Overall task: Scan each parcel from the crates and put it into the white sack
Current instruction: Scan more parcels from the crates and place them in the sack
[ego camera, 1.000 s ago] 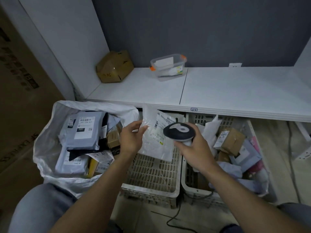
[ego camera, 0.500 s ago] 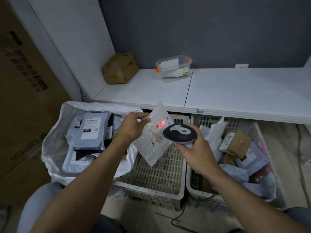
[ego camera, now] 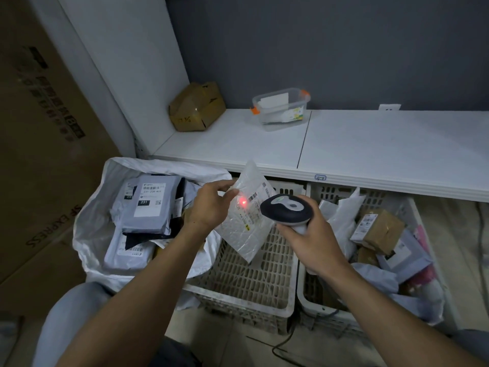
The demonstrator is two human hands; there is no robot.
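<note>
My left hand (ego camera: 209,207) pinches the upper left edge of a clear plastic parcel (ego camera: 243,229) and holds it tilted over the left crate (ego camera: 248,284). My right hand (ego camera: 309,239) grips a dark handheld scanner (ego camera: 285,211) just right of the parcel. A red scan dot glows on the parcel, left of its label. The white sack (ego camera: 95,234) stands open at the left, holding several grey mailers. The right crate (ego camera: 412,215) holds brown boxes and bagged parcels.
A white shelf (ego camera: 344,144) runs above the crates, with a brown cardboard box (ego camera: 197,107) and a clear plastic tub (ego camera: 281,108) on it. Large cardboard cartons (ego camera: 39,128) stand at the left. A cable (ego camera: 280,345) trails on the floor below the crates.
The parcel has been lifted and tilted over the left crate. The scanner's red dot came on and has shifted left of the label.
</note>
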